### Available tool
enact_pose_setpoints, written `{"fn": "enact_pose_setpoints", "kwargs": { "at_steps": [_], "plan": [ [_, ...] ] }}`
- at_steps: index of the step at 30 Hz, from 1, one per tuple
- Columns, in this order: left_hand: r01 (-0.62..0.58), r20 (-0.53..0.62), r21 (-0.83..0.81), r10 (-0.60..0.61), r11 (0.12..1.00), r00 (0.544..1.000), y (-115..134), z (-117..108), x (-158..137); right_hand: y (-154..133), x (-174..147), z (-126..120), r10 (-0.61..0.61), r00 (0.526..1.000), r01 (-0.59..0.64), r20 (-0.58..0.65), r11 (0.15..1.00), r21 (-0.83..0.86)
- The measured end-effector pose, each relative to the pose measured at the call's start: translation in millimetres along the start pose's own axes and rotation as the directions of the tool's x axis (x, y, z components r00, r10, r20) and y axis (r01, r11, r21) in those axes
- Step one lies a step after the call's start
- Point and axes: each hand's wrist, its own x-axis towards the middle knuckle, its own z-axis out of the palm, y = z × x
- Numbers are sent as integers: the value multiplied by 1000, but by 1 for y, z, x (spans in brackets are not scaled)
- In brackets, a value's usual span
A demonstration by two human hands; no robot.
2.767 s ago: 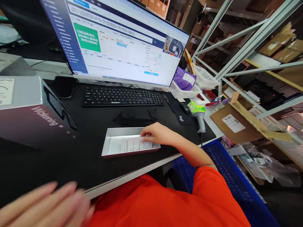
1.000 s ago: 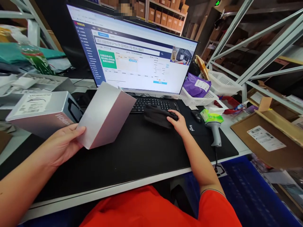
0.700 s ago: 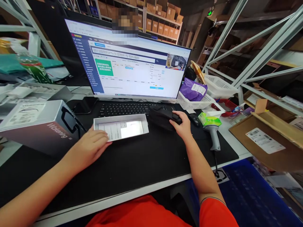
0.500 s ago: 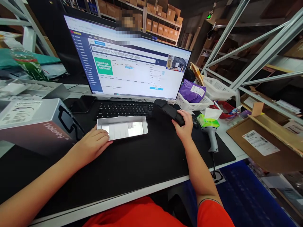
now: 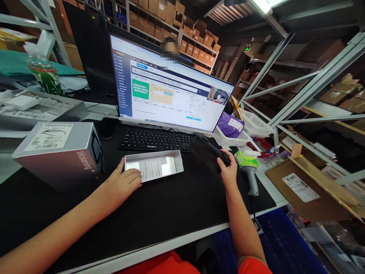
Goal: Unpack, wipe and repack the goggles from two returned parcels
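Note:
A shallow silver box tray [image 5: 173, 161] lies open on the black desk mat [image 5: 159, 205] with a printed paper sheet [image 5: 152, 168] inside it. My left hand [image 5: 123, 182] rests on the tray's near left corner, fingers over its rim. My right hand [image 5: 228, 169] grips a black soft case [image 5: 205, 153], held just off the mat to the right of the tray, in front of the keyboard [image 5: 155, 140].
A large silver and maroon box [image 5: 58, 154] stands at the left. Behind the keyboard is a lit monitor [image 5: 168, 89]. A barcode scanner [image 5: 248, 167] stands right of my hand, with white baskets [image 5: 232, 139] and an open carton [image 5: 305, 190] beyond. Metal shelving surrounds the desk.
My left hand set the silver tray flat on the mat, open side up, and stays on it. My right hand took hold of the black case and lifted it.

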Motion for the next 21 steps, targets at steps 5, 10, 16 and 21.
{"fn": "enact_pose_setpoints", "kwargs": {
  "at_steps": [5, 10, 16, 21],
  "plan": [
    [-20, -67, 15, 21, 1000, 998, 4, -2, -2, 23, -8, -15, 180, 983, -181, -23, 982, -61],
    [126, -104, -14, -127, 992, 986, 4, 3, 5, 6, -10, -11, 137, 990, -138, 21, 987, 87],
    [267, -149, -153, -289, 952, 946, 2, 6, 15, -50, 0, 26, 79, 976, -159, 204, 896, 414],
    [437, -22, -668, -602, 603, 798, 22, -13, 23, -98, -9, 73, -33, 917, -217, 398, 796, 565]
  ]
}}
